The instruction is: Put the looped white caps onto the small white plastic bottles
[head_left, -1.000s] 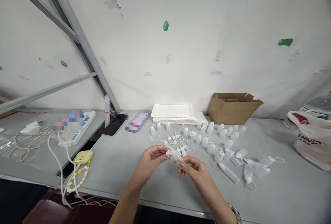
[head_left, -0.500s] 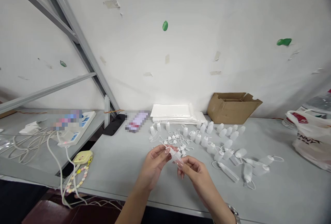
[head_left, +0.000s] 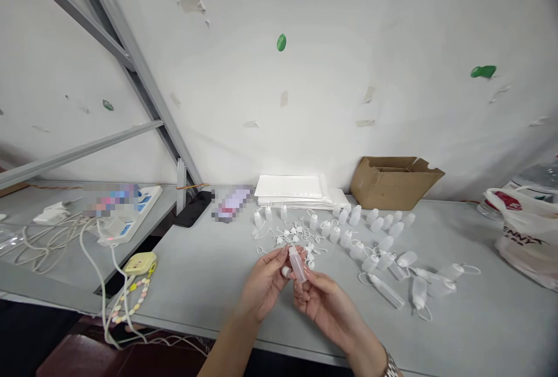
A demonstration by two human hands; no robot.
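Observation:
A small translucent squeeze bottle [head_left: 299,268] is tilted between my two hands above the front part of the table. My right hand [head_left: 322,304] grips its lower end between thumb and fingers. My left hand [head_left: 264,285] is closed at the bottle's neck, thumb and fingertip pinched there. A small white cap [head_left: 286,272] shows against the left fingers, beside the bottle; its strap is not clearly visible. Just beyond my hands lies a pile of loose white caps with looped straps [head_left: 297,232], partly hidden by my fingers.
Several similar bottles [head_left: 357,249] stand and lie to the right, some with looped caps. Behind are white flat packs [head_left: 291,187] and an open cardboard box [head_left: 394,185]. A plastic bag [head_left: 525,237] sits far right. Left are a black phone [head_left: 193,209], a power strip [head_left: 142,205] and trailing cables.
The bottle has turned more upright and shows more clearly. My right hand has shifted slightly down its body. The white cap now shows by my left fingers. The view has shifted slightly.

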